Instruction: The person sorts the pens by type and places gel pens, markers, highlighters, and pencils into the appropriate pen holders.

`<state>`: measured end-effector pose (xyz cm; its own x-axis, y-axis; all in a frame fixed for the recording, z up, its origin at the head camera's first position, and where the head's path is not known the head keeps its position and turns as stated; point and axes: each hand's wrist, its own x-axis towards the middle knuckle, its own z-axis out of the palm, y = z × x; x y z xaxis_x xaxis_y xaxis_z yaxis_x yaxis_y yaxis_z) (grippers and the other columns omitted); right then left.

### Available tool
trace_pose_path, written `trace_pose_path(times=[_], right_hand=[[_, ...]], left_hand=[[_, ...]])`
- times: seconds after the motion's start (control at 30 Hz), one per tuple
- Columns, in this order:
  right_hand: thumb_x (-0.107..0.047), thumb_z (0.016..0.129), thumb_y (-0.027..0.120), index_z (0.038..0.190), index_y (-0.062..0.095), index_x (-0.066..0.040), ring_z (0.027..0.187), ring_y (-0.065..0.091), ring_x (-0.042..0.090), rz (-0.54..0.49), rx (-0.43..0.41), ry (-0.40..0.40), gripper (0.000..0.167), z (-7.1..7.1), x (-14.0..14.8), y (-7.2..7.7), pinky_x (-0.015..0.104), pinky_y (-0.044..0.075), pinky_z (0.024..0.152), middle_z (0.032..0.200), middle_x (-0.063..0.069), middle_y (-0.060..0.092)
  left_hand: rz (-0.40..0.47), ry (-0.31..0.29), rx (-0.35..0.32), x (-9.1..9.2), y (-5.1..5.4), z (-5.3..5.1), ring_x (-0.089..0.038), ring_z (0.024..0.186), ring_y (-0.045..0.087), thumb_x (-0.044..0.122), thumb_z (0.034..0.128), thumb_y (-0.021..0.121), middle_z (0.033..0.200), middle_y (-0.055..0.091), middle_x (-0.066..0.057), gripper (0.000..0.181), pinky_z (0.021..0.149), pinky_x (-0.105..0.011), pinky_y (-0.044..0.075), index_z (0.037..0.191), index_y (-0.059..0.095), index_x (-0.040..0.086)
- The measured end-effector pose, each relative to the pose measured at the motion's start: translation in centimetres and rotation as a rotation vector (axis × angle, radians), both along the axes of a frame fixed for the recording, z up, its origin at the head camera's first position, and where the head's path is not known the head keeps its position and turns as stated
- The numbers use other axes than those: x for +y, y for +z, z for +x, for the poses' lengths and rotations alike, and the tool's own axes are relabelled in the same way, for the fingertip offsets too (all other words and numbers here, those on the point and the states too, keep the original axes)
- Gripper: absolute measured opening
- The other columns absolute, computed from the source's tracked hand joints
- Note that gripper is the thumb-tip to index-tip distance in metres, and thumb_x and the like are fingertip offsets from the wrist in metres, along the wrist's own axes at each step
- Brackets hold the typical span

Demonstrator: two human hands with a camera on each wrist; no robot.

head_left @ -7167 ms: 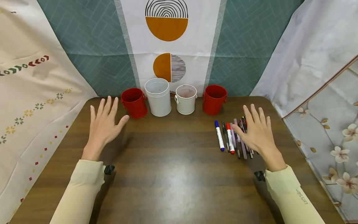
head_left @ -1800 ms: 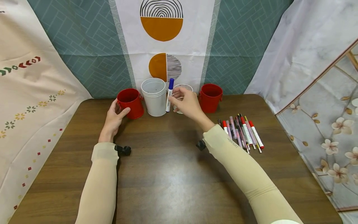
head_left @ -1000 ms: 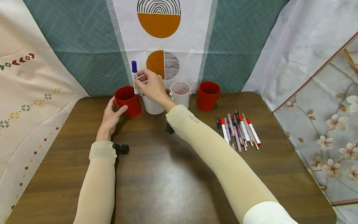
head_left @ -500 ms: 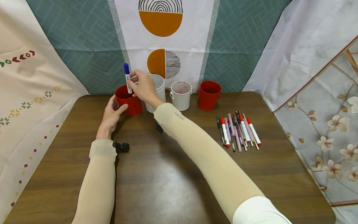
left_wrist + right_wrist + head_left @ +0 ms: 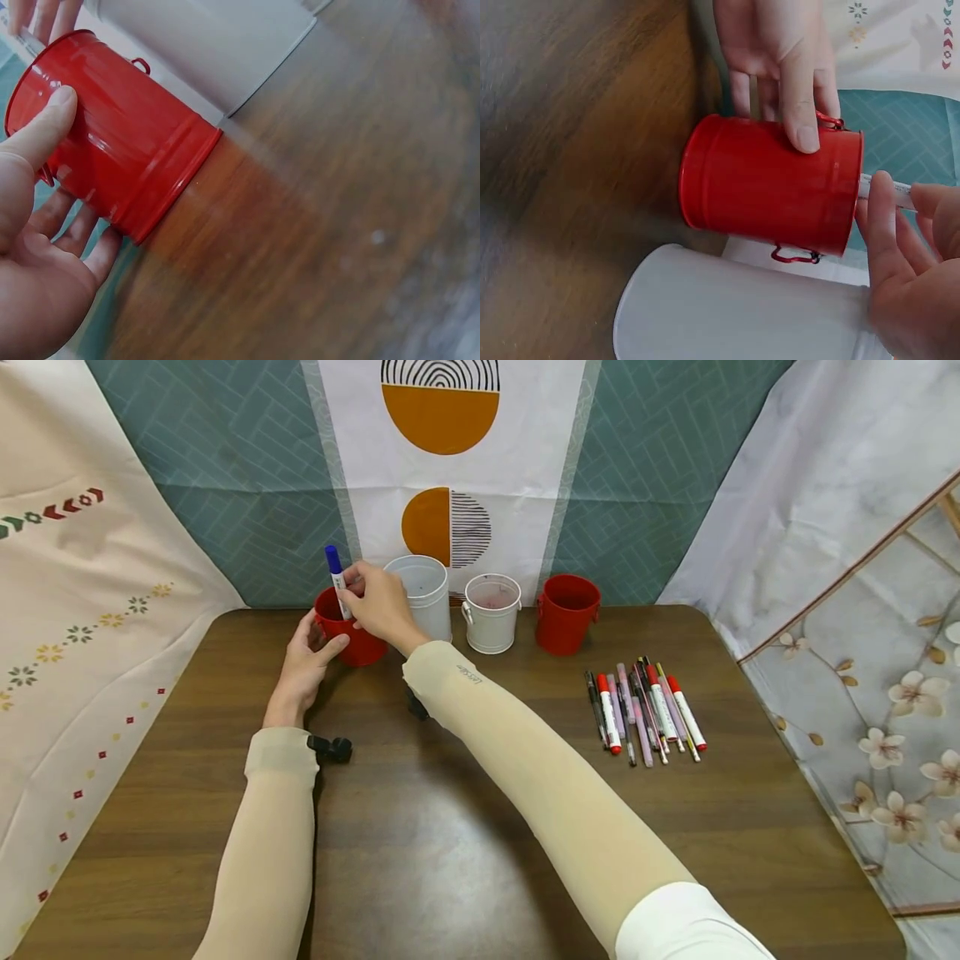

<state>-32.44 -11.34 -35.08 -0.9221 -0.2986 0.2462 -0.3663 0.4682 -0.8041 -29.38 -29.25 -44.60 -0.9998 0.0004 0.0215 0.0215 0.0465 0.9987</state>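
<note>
My left hand (image 5: 302,670) holds the left red bucket (image 5: 364,647) at its side. In the left wrist view the thumb lies across the bucket's front, with the other fingers around the far side. Between thumb and fingertips, my right hand (image 5: 386,603) pinches a white marker (image 5: 337,578) with a blue cap. It stands tilted, blue end up, and its lower end is inside the mouth of that bucket. In the right wrist view part of the white marker (image 5: 901,193) shows between the bucket's rim and the fingers; its lower tip is hidden.
A tall white bucket (image 5: 433,614) stands right beside the held one. Farther right are a small white bucket (image 5: 491,628) and another red bucket (image 5: 564,631). Several pens, pencils and red markers (image 5: 609,718) lie on the table's right side. Fabric hangs behind.
Earlier, both hands hovered apart and the blue marker lay among the pens. My right hand has since carried it left and lowered it into the red bucket's mouth, which my left hand keeps holding.
</note>
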Motion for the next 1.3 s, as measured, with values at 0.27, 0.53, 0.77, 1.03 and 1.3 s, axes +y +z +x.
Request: trace_pose_path(times=[0.27, 0.53, 0.77, 1.03, 1.3], right_hand=[[-0.021, 0.105, 0.069, 0.126, 0.069, -0.012, 0.059, 0.069, 0.006, 0.013, 0.005, -0.029, 0.022, 0.1, -0.5, -0.8, 0.013, 0.056, 0.059, 0.108, 0.002, 0.078], [-0.02, 0.104, 0.07, 0.124, 0.069, -0.011, 0.059, 0.068, 0.008, 0.013, 0.023, -0.045, 0.022, 0.2, -0.3, -1.0, 0.014, 0.056, 0.058, 0.107, 0.002, 0.078], [-0.02, 0.104, 0.071, 0.122, 0.07, -0.011, 0.062, 0.069, 0.007, 0.026, 0.02, -0.041, 0.02, 0.3, -0.7, -1.1, 0.013, 0.055, 0.059, 0.102, 0.001, 0.078], [-0.019, 0.103, 0.072, 0.124, 0.069, -0.01, 0.06, 0.069, 0.007, 0.004, -0.004, -0.032, 0.023, 0.5, -0.9, -1.3, 0.013, 0.056, 0.059, 0.101, 0.002, 0.079], [-0.014, 0.103, 0.071, 0.128, 0.068, -0.004, 0.076, 0.077, 0.016, -0.078, 0.008, 0.026, 0.027, 0.8, 0.0, -1.1, 0.014, 0.058, 0.062, 0.111, 0.008, 0.079]], left_hand=[[-0.022, -0.007, -0.012, -0.2, 0.0, -0.1, -0.033, 0.159, 0.027, 0.022, 0.1015, 0.073, 0.174, 0.027, -0.01, 0.089, 0.13, -0.048, 0.028, 0.172, 0.018, 0.023], [0.007, -0.01, 0.005, 0.1, 0.1, 0.0, -0.033, 0.161, 0.024, 0.019, 0.1011, 0.074, 0.175, 0.026, -0.012, 0.088, 0.13, -0.048, 0.025, 0.171, 0.02, 0.021], [0.019, 0.001, 0.009, 0.0, 0.1, 0.2, -0.034, 0.161, 0.024, 0.018, 0.1012, 0.073, 0.174, 0.025, -0.014, 0.087, 0.131, -0.048, 0.024, 0.171, 0.021, 0.02], [0.019, 0.0, 0.011, -0.1, -0.2, 0.3, -0.036, 0.16, 0.024, 0.018, 0.1015, 0.073, 0.174, 0.026, -0.014, 0.086, 0.131, -0.047, 0.024, 0.171, 0.021, 0.021], [0.016, -0.001, 0.029, -0.1, -0.3, 0.0, -0.034, 0.159, 0.027, 0.018, 0.1012, 0.073, 0.173, 0.028, -0.013, 0.086, 0.13, -0.046, 0.026, 0.171, 0.022, 0.021]])
